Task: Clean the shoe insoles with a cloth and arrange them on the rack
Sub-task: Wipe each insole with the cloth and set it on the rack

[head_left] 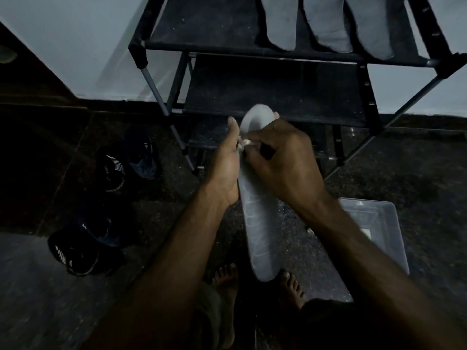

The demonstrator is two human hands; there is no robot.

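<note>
My left hand (225,162) gripped the insole (257,215) at its upper edge. Its long axis ran toward the rack (283,92), far end up. My right hand (283,157) pinched the cloth (243,143) against it, above the floor.

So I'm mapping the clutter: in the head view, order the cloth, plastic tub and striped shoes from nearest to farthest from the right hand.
1. Cloth, pinched in the right hand.
2. Plastic tub, on the floor to the right.
3. Striped shoes, far left.
</note>
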